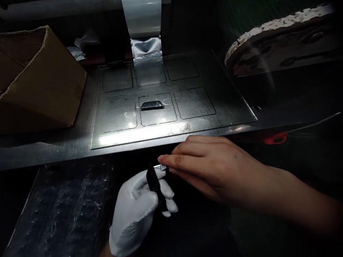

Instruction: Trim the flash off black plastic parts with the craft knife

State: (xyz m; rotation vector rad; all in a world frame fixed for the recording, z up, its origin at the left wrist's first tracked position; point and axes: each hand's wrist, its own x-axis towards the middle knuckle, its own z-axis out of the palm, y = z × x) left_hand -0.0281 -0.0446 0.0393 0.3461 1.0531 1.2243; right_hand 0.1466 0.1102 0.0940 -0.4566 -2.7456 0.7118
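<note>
My left hand (136, 210), in a white glove, grips a thin dark piece (153, 180) upright between thumb and fingers. My bare right hand (203, 164) reaches in from the right, its thumb and fingers pressed around a small silvery bit (161, 166) at the gloved fingertips. Past the hands, a small dark part in clear film (152, 104) lies on a transparent sheet (227, 110) marked with rounded rectangles. A silvery film strip (146, 21) hangs down onto the back of that sheet.
An open cardboard box (59, 82) stands at the left. A plastic-covered tray (61, 210) lies at the lower left. On the right are a red-handled tool (276, 138) and a worn, curved machine part (284, 43). Crumpled white material (87, 40) sits behind the box.
</note>
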